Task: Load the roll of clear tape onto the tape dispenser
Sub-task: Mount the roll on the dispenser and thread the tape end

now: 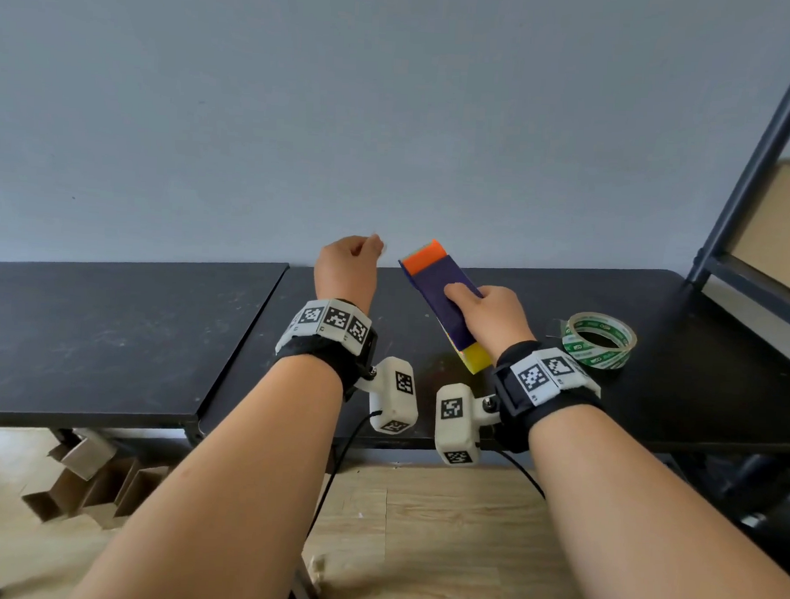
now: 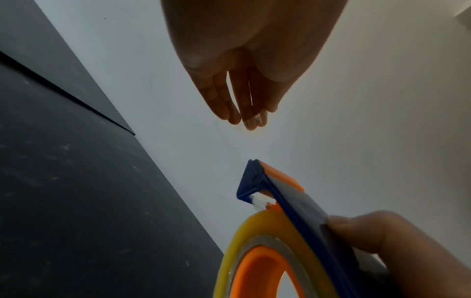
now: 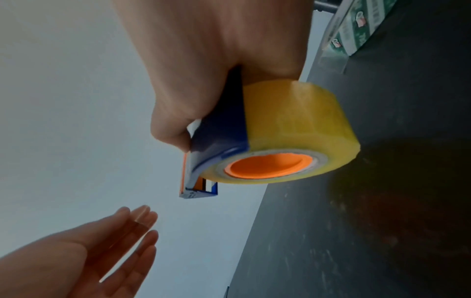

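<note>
While the black table (image 1: 537, 409) leaves bare room toward the wall, your right hand (image 1: 496, 319) grips the blue dispenser (image 1: 443, 297) (clear tape roll (image 3: 300, 129) seated on its orange hub) above it; your left hand (image 3: 84, 250) hovers beside, fingers straight, holding nothing.

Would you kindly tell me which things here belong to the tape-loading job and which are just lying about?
Job:
- tape dispenser, in the right hand
- clear tape roll, on its orange hub
- left hand, free

Lying about:
- green-printed tape roll
- cardboard pieces
</note>
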{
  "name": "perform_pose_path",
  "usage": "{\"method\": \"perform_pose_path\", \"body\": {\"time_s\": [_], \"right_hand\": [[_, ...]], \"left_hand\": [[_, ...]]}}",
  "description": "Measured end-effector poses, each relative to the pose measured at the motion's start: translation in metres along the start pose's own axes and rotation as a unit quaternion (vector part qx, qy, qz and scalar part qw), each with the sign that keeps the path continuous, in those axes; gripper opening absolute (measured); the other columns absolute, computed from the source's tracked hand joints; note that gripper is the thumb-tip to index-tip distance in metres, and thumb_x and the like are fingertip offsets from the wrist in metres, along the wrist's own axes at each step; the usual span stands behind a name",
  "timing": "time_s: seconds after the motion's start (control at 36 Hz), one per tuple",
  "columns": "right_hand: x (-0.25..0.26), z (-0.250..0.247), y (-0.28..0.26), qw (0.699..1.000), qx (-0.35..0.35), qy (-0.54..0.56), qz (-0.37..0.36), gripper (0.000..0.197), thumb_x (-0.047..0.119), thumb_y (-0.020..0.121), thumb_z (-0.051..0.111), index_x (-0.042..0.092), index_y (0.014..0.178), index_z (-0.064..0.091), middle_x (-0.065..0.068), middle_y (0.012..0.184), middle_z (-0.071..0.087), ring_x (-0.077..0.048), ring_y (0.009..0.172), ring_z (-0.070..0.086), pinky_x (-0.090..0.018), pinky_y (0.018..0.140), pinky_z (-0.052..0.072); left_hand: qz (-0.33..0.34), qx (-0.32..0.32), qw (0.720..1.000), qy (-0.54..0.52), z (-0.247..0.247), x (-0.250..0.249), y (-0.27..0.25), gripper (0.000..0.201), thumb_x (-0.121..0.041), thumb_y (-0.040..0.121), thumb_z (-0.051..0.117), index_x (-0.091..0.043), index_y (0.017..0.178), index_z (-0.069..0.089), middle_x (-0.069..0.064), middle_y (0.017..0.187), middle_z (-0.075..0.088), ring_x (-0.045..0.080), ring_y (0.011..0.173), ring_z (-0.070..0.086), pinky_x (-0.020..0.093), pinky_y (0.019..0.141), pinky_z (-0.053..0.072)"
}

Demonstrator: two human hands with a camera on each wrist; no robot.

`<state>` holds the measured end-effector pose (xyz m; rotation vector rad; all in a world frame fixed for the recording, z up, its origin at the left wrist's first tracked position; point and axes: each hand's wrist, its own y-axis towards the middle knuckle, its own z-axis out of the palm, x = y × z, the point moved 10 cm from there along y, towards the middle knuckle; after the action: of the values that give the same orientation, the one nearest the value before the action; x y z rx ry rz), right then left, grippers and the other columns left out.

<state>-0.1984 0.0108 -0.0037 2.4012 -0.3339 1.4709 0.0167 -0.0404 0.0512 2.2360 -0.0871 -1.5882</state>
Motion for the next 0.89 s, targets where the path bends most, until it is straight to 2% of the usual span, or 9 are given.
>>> {"method": "perform_pose_path", "body": {"time_s": [0.08, 0.14, 0.22, 0.28, 0.36, 0.56, 0.69, 0.83, 0.89], "right_hand": [[0.004, 0.003, 0.003, 0.998, 0.013, -0.051, -0.023, 0.041, 0.035, 0.087, 0.06, 0.012, 0.062, 0.037, -0.006, 0.06, 0.034, -0.022, 0.055, 0.033, -0.032, 0.052, 0.022], [0.006, 0.007, 0.005, 0.995, 0.022, -0.087, -0.038, 0.038, 0.036, 0.086, 0.062, 0.014, 0.063, 0.041, -0.003, 0.06, 0.043, -0.021, 0.057, 0.041, -0.033, 0.052, 0.028], [0.01, 0.014, 0.006, 0.987, 0.027, -0.147, -0.064, 0.026, 0.038, 0.086, 0.064, 0.019, 0.075, 0.05, -0.003, 0.077, 0.06, -0.024, 0.074, 0.056, -0.034, 0.065, 0.043], [0.009, 0.019, 0.009, 0.976, 0.025, -0.2, -0.077, 0.026, 0.04, 0.086, 0.063, 0.023, 0.073, 0.048, -0.004, 0.082, 0.062, -0.027, 0.081, 0.06, -0.037, 0.071, 0.046], [0.007, 0.028, 0.014, 0.959, 0.033, -0.267, -0.087, 0.028, 0.043, 0.086, 0.062, 0.02, 0.075, 0.052, -0.001, 0.077, 0.058, -0.025, 0.079, 0.06, -0.032, 0.066, 0.04], [-0.004, 0.045, 0.024, 0.925, 0.044, -0.37, -0.068, 0.034, 0.047, 0.084, 0.061, 0.023, 0.066, 0.045, 0.0, 0.075, 0.06, -0.024, 0.076, 0.06, -0.03, 0.064, 0.041], [-0.011, 0.055, 0.021, 0.918, 0.077, -0.384, -0.057, 0.041, 0.047, 0.086, 0.063, 0.021, 0.065, 0.04, 0.003, 0.064, 0.046, -0.022, 0.071, 0.052, -0.027, 0.048, 0.027], [-0.008, 0.055, 0.018, 0.921, 0.092, -0.374, -0.056, 0.05, 0.056, 0.083, 0.065, 0.02, 0.064, 0.036, 0.002, 0.062, 0.042, -0.014, 0.056, 0.041, -0.027, 0.048, 0.025], [-0.007, 0.056, 0.021, 0.928, 0.091, -0.357, -0.058, 0.057, 0.063, 0.08, 0.063, 0.019, 0.06, 0.034, 0.0, 0.062, 0.038, -0.018, 0.057, 0.042, -0.027, 0.048, 0.025]], "left_hand": [[0.001, -0.001, 1.0, 0.004, 0.0, 0.003, 0.0, 0.024, -0.027, 0.092, 0.055, -0.011, 0.085, 0.071, 0.003, 0.078, 0.061, 0.019, 0.073, 0.052, 0.029, 0.069, 0.043], [-0.001, 0.003, 1.0, 0.012, 0.001, 0.005, 0.002, 0.024, -0.026, 0.092, 0.056, -0.01, 0.087, 0.073, 0.003, 0.076, 0.062, 0.019, 0.071, 0.053, 0.027, 0.067, 0.041], [-0.008, 0.004, 1.0, 0.024, 0.003, 0.009, 0.003, 0.022, -0.027, 0.091, 0.058, -0.011, 0.083, 0.071, -0.003, 0.064, 0.056, 0.014, 0.061, 0.048, 0.024, 0.059, 0.036], [-0.009, 0.004, 1.0, 0.02, 0.003, 0.012, 0.003, 0.022, -0.029, 0.09, 0.06, -0.011, 0.09, 0.073, -0.005, 0.073, 0.063, 0.012, 0.068, 0.054, 0.023, 0.064, 0.039], [-0.013, 0.002, 1.0, 0.017, 0.001, 0.019, 0.004, 0.02, -0.028, 0.088, 0.063, -0.015, 0.097, 0.074, -0.003, 0.09, 0.071, 0.012, 0.081, 0.06, 0.022, 0.072, 0.042], [-0.023, -0.008, 0.998, 0.05, -0.003, 0.035, 0.009, 0.02, -0.027, 0.09, 0.061, -0.015, 0.098, 0.075, -0.001, 0.091, 0.071, 0.014, 0.082, 0.059, 0.02, 0.071, 0.04], [-0.021, 0.013, 0.999, 0.045, 0.0, 0.04, 0.012, 0.018, -0.025, 0.09, 0.063, -0.013, 0.094, 0.075, -0.004, 0.079, 0.066, 0.012, 0.074, 0.056, 0.017, 0.057, 0.037], [-0.012, 0.039, 0.998, 0.04, 0.007, 0.037, 0.011, 0.019, -0.025, 0.09, 0.063, -0.012, 0.092, 0.076, -0.004, 0.074, 0.064, 0.0, 0.057, 0.05, 0.01, 0.05, 0.036], [-0.017, 0.044, 0.998, 0.029, 0.008, 0.036, 0.01, 0.02, -0.024, 0.091, 0.062, -0.01, 0.093, 0.076, 0.001, 0.075, 0.064, 0.001, 0.056, 0.049, 0.007, 0.046, 0.036]]}}
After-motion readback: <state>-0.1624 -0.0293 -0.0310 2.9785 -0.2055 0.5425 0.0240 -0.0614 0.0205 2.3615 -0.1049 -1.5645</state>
